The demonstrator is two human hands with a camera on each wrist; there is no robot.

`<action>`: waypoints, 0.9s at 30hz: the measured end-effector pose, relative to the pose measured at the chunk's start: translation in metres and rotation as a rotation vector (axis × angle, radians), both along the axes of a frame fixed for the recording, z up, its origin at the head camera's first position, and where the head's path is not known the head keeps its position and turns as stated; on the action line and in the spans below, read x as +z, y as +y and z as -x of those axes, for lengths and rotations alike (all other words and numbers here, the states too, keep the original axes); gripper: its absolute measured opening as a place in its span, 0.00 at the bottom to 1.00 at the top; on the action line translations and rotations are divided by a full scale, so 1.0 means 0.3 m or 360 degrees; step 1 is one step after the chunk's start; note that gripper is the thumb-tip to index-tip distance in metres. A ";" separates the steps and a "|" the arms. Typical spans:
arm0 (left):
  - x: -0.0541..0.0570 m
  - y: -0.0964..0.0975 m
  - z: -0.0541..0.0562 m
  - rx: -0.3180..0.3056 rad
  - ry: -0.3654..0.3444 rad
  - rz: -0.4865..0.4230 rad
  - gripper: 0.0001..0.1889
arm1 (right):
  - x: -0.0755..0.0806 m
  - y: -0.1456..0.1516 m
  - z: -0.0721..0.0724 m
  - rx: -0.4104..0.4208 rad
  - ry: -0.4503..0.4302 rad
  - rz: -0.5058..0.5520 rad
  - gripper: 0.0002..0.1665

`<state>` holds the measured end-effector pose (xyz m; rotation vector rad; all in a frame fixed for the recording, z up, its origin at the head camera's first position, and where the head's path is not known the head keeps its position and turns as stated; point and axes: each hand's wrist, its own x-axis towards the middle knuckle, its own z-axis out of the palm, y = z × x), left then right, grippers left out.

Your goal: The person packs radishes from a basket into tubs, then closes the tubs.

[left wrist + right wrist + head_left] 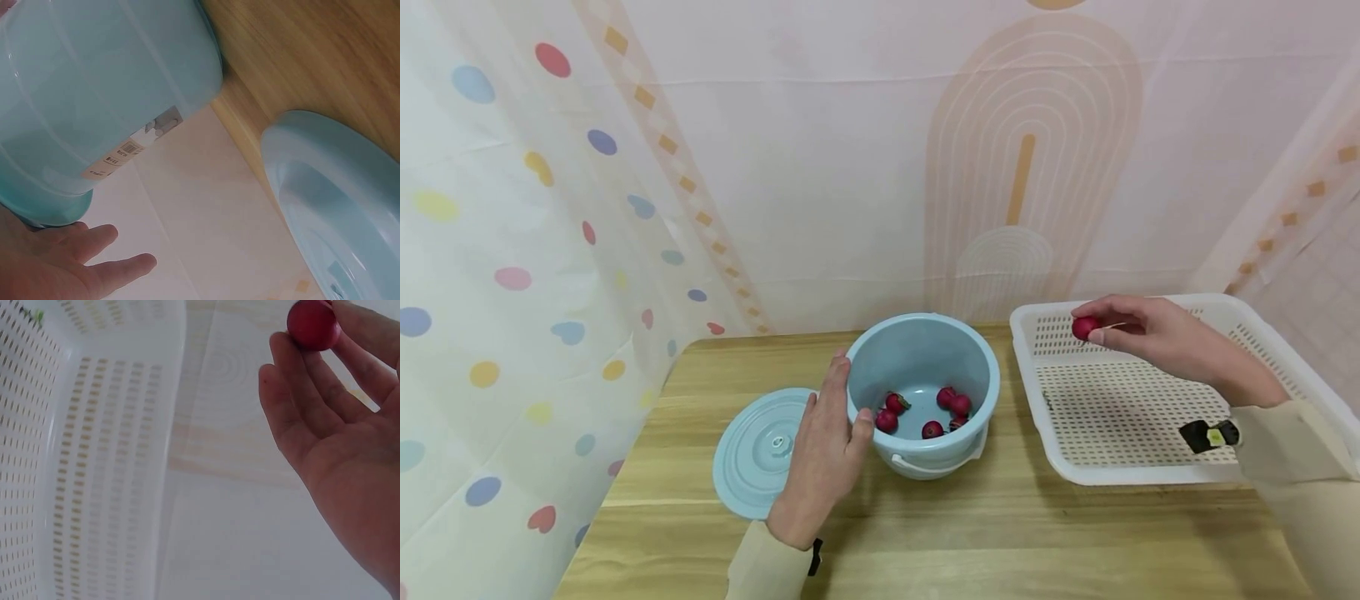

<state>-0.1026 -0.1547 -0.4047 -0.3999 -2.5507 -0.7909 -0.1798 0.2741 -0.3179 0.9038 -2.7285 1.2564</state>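
My right hand (1172, 340) pinches a red radish (1084, 327) between thumb and fingertips, raised over the back left part of a white plastic basket (1142, 477). In the right wrist view the radish (313, 325) is round and smooth, held at the fingertips. My left hand (826, 450) rests against the left side of a light blue bucket (917, 357), its fingers fairly straight along the rim. Several radishes (887, 421) lie on the bucket's floor, some with short green stem ends. The left wrist view shows the bucket's outer wall (112, 81) and the fingers by its rim.
A round blue lid (741, 467) lies on the wooden table (655, 492), partly behind my left hand. The bucket's white handle (936, 468) hangs down in front. A patterned curtain (835, 192) hangs behind the table. A green scrap (32, 315) is in the basket.
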 end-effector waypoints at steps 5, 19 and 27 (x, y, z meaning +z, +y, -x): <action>-0.002 0.000 0.000 -0.0002 0.0009 0.0004 0.37 | 0.004 -0.034 -0.043 -0.0030 0.0029 0.0094 0.16; 0.002 0.002 -0.003 -0.0008 0.0012 -0.0004 0.37 | 0.020 -0.131 -0.140 -0.0098 0.0218 0.0311 0.21; 0.007 0.003 -0.005 -0.0004 0.0006 -0.0004 0.38 | 0.013 -0.207 -0.182 -0.0066 0.0436 0.0469 0.24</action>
